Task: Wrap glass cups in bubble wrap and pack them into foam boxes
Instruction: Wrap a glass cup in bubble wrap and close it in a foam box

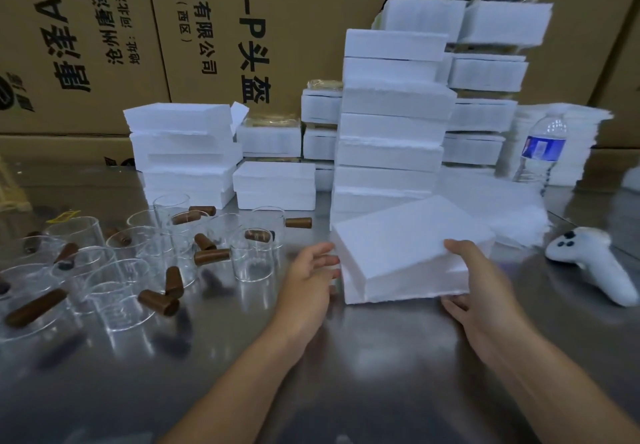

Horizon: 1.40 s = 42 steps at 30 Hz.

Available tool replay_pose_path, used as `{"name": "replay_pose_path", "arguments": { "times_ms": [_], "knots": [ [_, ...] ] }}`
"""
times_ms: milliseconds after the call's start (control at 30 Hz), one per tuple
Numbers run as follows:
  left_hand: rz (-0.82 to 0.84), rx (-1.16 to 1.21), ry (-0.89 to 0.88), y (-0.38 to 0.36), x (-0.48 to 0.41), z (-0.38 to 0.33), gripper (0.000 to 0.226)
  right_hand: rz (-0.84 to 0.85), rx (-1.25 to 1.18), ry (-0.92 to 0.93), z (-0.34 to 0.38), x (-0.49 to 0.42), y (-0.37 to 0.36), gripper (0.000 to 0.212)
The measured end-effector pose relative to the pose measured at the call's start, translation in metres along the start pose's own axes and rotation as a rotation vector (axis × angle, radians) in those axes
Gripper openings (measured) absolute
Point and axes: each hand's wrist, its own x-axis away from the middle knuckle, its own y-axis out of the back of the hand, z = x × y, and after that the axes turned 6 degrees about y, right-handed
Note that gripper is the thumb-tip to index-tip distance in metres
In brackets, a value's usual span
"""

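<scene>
Cardboard cartons (pixel 104 45) with printed characters fill the background behind a shiny metal table (pixel 346 357). On the table a tall stack of white foam boxes (pixel 391 132) rises at centre, with lower stacks to either side of it.

Just in front of that stack a single foam box (pixel 408 253) sits at a tilt, low over the tabletop, between two bare forearms reaching in from the near edge. The right hand (pixel 485 291) grips the box at its near right corner, with the thumb laid on the top face and the fingers curled round beneath the lower edge. The left hand (pixel 308 281) is loosely spread, palm turned toward the box and fingertips at its left side. Blur hides whether they touch it.

Glass cups (pixel 252 256) with brown handles crowd the table to the left, unwrapped. A white controller (pixel 595 270) lies to the right.
</scene>
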Motion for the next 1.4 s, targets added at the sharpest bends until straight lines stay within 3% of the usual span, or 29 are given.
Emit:
{"name": "replay_pose_path", "arguments": {
  "times_ms": [133, 267, 467, 633, 733, 900, 1167, 1300, 1400],
  "knots": [
    [0.088, -0.037, -0.012, -0.002, 0.011, -0.001, 0.026, -0.027, 0.136, 0.056, -0.004, -0.005, 0.008, 0.073],
    [0.149, -0.099, -0.010, -0.004, 0.021, -0.003, 0.025, -0.068, 0.205, 0.117, -0.006, -0.009, 0.011, 0.079],
    [0.142, -0.056, -0.026, -0.008, 0.030, -0.007, 0.019, -0.159, 0.235, 0.123, -0.003, -0.012, 0.014, 0.078],
    [0.231, -0.013, -0.005, -0.015, 0.034, -0.006, 0.016, -0.248, 0.269, 0.207, 0.002, -0.015, 0.018, 0.078],
    [0.286, 0.031, 0.028, -0.017, 0.036, -0.006, 0.015, -0.232, 0.228, 0.280, 0.005, -0.015, 0.020, 0.068],
    [0.351, 0.080, 0.075, -0.023, 0.041, -0.008, 0.012, -0.178, 0.142, 0.429, 0.013, -0.003, 0.016, 0.079],
    [0.393, 0.200, 0.149, -0.025, 0.039, -0.008, 0.014, -0.101, 0.222, 0.752, 0.025, 0.024, 0.011, 0.051],
    [0.287, 0.253, 0.141, -0.023, 0.034, -0.011, 0.017, 0.000, 0.123, 0.862, 0.021, 0.037, 0.001, 0.050],
    [0.015, 0.297, 0.005, -0.017, 0.028, -0.017, 0.016, 0.140, 0.064, 0.979, 0.012, 0.043, -0.009, 0.051]
  ]
}}
